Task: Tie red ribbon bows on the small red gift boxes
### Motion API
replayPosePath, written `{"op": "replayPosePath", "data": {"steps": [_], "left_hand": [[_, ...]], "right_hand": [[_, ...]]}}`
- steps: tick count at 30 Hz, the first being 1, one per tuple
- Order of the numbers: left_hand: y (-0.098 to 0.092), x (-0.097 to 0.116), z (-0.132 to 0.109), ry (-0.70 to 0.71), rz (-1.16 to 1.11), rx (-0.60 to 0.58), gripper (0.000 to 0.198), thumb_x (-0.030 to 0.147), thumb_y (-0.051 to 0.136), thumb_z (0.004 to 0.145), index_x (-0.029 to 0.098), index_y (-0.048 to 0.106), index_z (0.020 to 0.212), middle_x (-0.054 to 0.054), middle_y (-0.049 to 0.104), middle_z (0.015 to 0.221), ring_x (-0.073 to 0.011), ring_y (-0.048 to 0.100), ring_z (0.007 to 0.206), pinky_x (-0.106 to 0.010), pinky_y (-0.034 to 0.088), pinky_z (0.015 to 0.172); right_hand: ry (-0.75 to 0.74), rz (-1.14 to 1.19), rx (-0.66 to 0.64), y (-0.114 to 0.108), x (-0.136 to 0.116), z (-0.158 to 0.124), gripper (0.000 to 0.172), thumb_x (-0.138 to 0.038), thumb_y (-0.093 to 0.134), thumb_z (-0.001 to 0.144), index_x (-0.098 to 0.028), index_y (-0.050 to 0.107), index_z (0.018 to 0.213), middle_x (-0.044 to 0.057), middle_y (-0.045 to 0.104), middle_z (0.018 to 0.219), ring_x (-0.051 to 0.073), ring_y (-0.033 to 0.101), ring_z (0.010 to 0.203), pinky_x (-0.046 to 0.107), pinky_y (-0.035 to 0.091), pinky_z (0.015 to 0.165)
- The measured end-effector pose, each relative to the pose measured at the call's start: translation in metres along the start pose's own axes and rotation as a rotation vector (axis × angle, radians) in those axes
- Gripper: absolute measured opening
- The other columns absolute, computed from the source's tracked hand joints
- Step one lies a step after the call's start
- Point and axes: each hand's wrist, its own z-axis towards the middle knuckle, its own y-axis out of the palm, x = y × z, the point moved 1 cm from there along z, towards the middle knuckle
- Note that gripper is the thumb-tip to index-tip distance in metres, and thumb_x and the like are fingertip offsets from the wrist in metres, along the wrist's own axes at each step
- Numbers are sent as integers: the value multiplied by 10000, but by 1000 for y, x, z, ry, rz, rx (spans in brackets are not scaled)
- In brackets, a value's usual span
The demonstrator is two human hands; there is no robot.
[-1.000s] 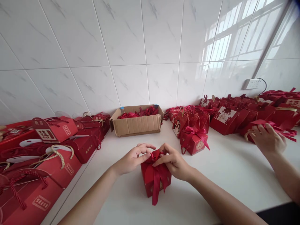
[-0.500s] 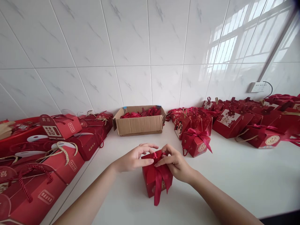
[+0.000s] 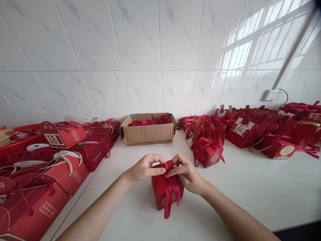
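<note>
A small red gift box (image 3: 158, 192) stands on the white table in front of me, a shiny red ribbon (image 3: 168, 197) on its top with two tails hanging down the near side. At the box's top left, my left hand (image 3: 147, 169) is closed, thumb and fingertips pinching a loop of the ribbon. My right hand (image 3: 188, 174) grips the ribbon from the right, its index finger lying across the middle of the bow. The knot itself is partly hidden behind my fingers.
A cardboard box (image 3: 149, 134) of red ribbons sits against the tiled wall. Red gift boxes with rope handles (image 3: 67, 174) crowd the left. A bow-tied box (image 3: 209, 152) stands right of centre, with many more red boxes (image 3: 243, 132) behind it and a wall socket (image 3: 272, 95) above.
My left fingers have closed from a more spread position onto the ribbon loop. The right hand keeps its grip, and the gift box stays in place.
</note>
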Motion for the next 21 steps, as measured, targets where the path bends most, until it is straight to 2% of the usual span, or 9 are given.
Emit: {"op": "replayPosePath", "data": {"steps": [5,13,17,21], "left_hand": [[-2,-4,0,-15,-174,-24,143,302,640,784,167,681,808,-34,623,869,-152,548,821,-255,426,750],[1,-9,-2,-61,-244,13,155,301,640,787,167,707,827,-66,675,966,-184,600,895,-298,467,828],[2,-7,-5,-79,-208,45,143,289,670,756,168,706,824,-63,680,959,-185,594,890,-299,462,824],[1,-3,-9,-85,-102,110,190,348,668,756,163,708,762,-37,660,822,-151,563,797,-256,437,751]], "right_hand": [[8,9,-4,0,0,0,409,-55,390,882,-262,742,892,53,436,906,142,505,822,322,494,740],[6,25,-16,0,-1,-1,399,-62,398,888,-273,735,910,54,453,921,147,510,845,325,490,771],[7,30,-17,1,0,-1,398,-64,397,889,-275,734,915,54,451,924,148,511,845,327,485,766],[15,25,-21,1,2,-2,401,-78,388,897,-281,734,913,52,437,915,148,511,826,317,480,719]]}}
